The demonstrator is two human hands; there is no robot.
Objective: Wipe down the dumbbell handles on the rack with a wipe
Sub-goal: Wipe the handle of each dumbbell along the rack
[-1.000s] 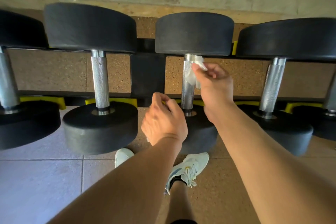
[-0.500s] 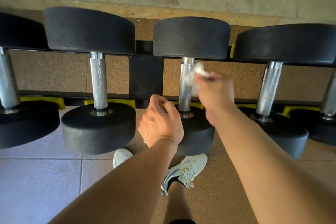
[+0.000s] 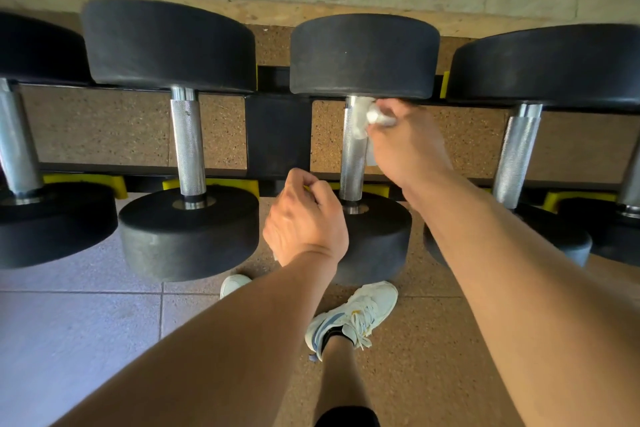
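Right hand: the right hand (image 3: 407, 146) pinches a crumpled white wipe (image 3: 367, 116) against the knurled chrome dumbbell handle (image 3: 354, 152), at its far end, just below the black rubber head (image 3: 363, 55).
Left hand: the left hand (image 3: 304, 218) is loosely curled; I cannot tell if it holds something. It is just beside the near end of the handle.
Rack: the black metal rack (image 3: 278, 135) carries the dumbbell.

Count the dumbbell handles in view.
5: far-left handle, second handle, middle handle under the wipe, fourth handle, and a right-edge handle, cropped. Others may lie outside view.
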